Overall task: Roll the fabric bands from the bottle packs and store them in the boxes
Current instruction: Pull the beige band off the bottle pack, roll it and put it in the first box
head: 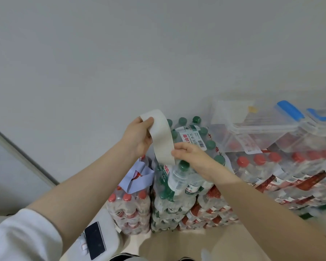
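Note:
My left hand (137, 137) pinches the top end of a white fabric band (162, 136) and holds it up in front of the grey wall. Lower down, my right hand (192, 154) pinches the same band near its bottom edge, just above a pack of green-capped bottles (179, 178). A pale blue band (137, 177) lies draped over a red-capped bottle pack (130, 206) at the left. Clear plastic boxes (252, 129) with blue latches stand on the packs at the right.
More red-capped bottle packs (282, 176) are stacked along the right side. A dark phone (94, 240) lies on a white surface at the lower left. A grey wall (120, 53) fills the upper view, and beige floor shows at the bottom.

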